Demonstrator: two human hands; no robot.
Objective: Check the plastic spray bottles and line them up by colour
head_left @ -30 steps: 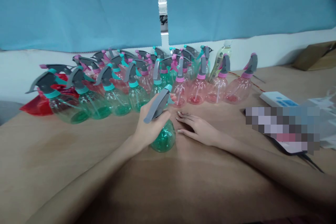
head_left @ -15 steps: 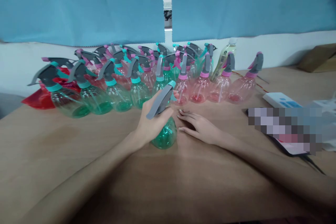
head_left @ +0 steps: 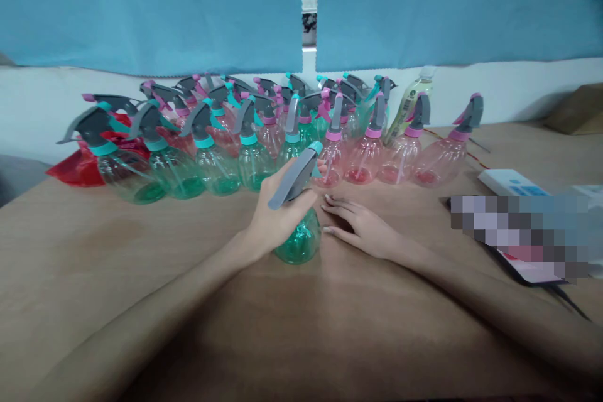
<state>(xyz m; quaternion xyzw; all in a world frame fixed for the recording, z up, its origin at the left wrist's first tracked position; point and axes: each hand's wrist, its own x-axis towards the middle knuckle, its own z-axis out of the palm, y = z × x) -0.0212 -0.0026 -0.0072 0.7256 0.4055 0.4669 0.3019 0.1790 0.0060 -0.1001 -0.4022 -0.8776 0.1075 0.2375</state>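
Observation:
My left hand (head_left: 276, 213) is wrapped round the neck of a green spray bottle (head_left: 300, 242) with a grey and turquoise trigger head. The bottle stands upright on the wooden table, its collar hidden by my fingers. Just to its right, my right hand (head_left: 362, 224) rests on the table with fingers stretched out, apart from the bottle and holding nothing. Behind both hands runs a front row of spray bottles: green ones (head_left: 219, 173) on the left, pink ones (head_left: 362, 166) on the right. More spray bottles of both colours crowd behind them.
A red plastic bag (head_left: 78, 169) lies at the left end of the row. Among the pink bottles leans a labelled drink bottle (head_left: 409, 103). On the right are a white box-like device (head_left: 511, 182) and a partly blurred phone (head_left: 532, 270) with a cable. A brown box (head_left: 577, 113) sits far right.
The whole view has shifted slightly, so everything appears a little further right. Both hands keep their poses, the left one still round the green spray bottle.

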